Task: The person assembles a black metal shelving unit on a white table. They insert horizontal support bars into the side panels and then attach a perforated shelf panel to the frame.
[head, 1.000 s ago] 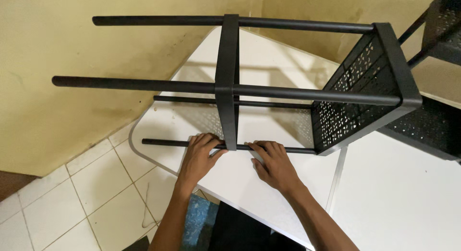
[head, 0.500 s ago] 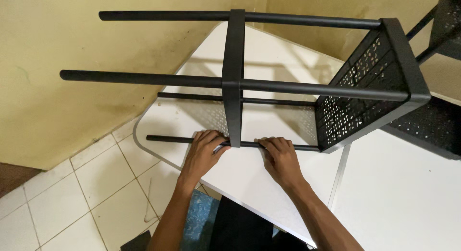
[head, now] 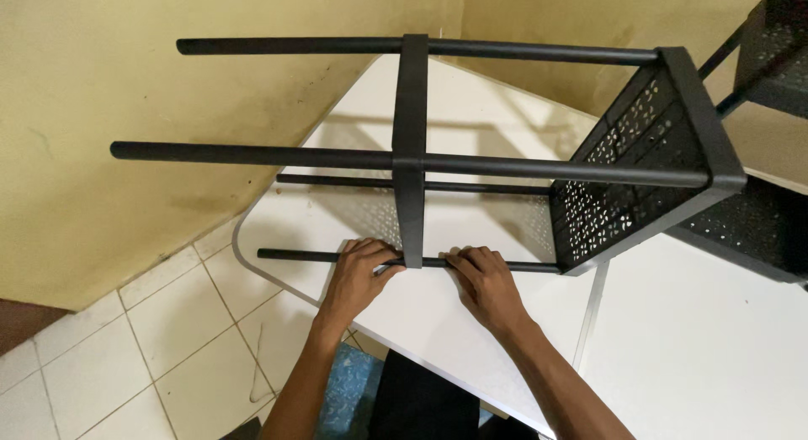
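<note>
Where the black metal rack (head: pixel 539 166) ran off the right edge, lost part of the perforated basket (head: pixel 640 187) and a second dark frame (head: pixel 770 53) at the corner. Hid the fingertips behind the lowest rod (head: pixel 337 256), so could not tell how firm the grip was. Lay on its side on the white table (head: pixel 699 339). Left hand (head: pixel 358 280) curled over the rod beside the upright crossbar (head: pixel 410 154); right hand (head: pixel 484 280) likewise, just right of it, wrists bent forward.
</note>
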